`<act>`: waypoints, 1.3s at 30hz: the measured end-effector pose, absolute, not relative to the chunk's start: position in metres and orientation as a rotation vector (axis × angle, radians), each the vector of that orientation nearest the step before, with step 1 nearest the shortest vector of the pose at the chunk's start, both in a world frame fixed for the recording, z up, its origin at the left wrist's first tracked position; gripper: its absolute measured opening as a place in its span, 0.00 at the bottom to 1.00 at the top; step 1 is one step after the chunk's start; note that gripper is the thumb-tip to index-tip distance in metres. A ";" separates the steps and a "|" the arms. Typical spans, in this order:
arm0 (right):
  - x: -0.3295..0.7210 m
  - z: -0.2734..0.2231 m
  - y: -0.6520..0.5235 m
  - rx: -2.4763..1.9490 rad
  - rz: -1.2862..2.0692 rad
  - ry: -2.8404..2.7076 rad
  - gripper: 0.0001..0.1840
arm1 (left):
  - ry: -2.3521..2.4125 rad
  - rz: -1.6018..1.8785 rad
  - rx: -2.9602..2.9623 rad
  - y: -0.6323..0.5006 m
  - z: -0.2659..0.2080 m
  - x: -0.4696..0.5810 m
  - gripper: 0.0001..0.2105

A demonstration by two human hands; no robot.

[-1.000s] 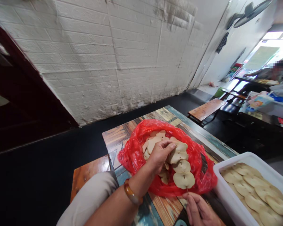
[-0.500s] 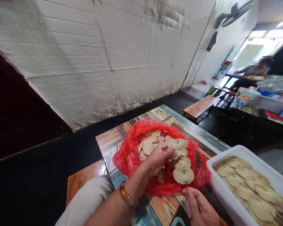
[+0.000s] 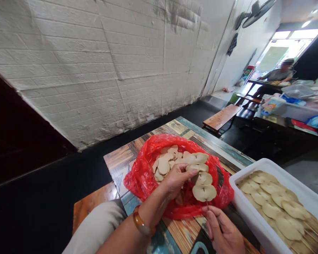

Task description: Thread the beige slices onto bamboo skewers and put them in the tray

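The right hand (image 3: 222, 233) is pinching the lower end of a thin skewer (image 3: 207, 204) between thumb and fingers, holding it pointed away over the red bag (image 3: 145, 176). Four pale slices (image 3: 203, 192) are sitting threaded along it, one overlapping the next. The left hand (image 3: 176, 180) is closing its fingertips on the slice near the skewer's far end, with an amber bangle (image 3: 140, 223) on its wrist.

To do this well, the right hand should be keeping the stick steady and in line while the left hand is pushing each slice squarely through its middle, sliding it down until it just overlaps its neighbour, without tearing the soft edge.

The red bag is lying open on the patterned desk (image 3: 180, 126), holding a loose heap of unthreaded slices (image 3: 163, 163) beneath the left hand. Just beside it to the right, a white tub (image 3: 243, 208) is holding rows of finished skewers (image 3: 272, 208) laid side by side. Another person (image 3: 278, 74) is sitting well apart at a far table.
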State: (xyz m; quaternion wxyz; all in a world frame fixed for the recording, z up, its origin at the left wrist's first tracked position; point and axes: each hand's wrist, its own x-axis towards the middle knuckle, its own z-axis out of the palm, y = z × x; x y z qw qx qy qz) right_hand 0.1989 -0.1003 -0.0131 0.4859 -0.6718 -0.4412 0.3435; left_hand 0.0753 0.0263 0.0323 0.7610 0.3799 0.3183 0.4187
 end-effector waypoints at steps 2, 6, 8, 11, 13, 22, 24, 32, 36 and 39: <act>0.197 -0.014 -0.100 -1.632 0.819 -1.071 0.28 | 0.716 0.959 0.768 0.028 0.031 0.076 0.17; 0.200 -0.019 -0.101 -1.620 0.834 -1.081 0.24 | 0.743 1.032 0.656 0.031 0.031 0.077 0.20; 0.205 -0.020 -0.101 -1.605 0.872 -1.099 0.22 | 0.713 1.031 0.633 0.031 0.032 0.078 0.22; 0.211 -0.019 -0.101 -1.586 0.929 -1.114 0.22 | 0.621 0.996 0.631 0.030 0.033 0.078 0.23; 0.211 -0.016 -0.101 -1.584 0.931 -1.093 0.23 | 0.568 0.948 0.642 0.028 0.033 0.079 0.23; 0.201 -0.008 -0.099 -1.634 0.758 -1.059 0.25 | 0.457 0.678 0.763 0.015 0.030 0.084 0.17; 0.204 -0.009 -0.098 -1.635 0.741 -1.103 0.24 | 0.462 0.695 0.734 0.013 0.028 0.086 0.17; 0.213 -0.016 -0.098 -1.642 0.763 -1.247 0.18 | 0.518 0.761 0.597 0.007 0.028 0.097 0.16; 0.212 -0.019 -0.099 -1.651 0.773 -1.254 0.17 | 0.549 0.802 0.563 0.004 0.030 0.098 0.17; 0.212 -0.019 -0.099 -1.670 0.756 -1.266 0.17 | 0.579 0.835 0.571 0.002 0.031 0.099 0.17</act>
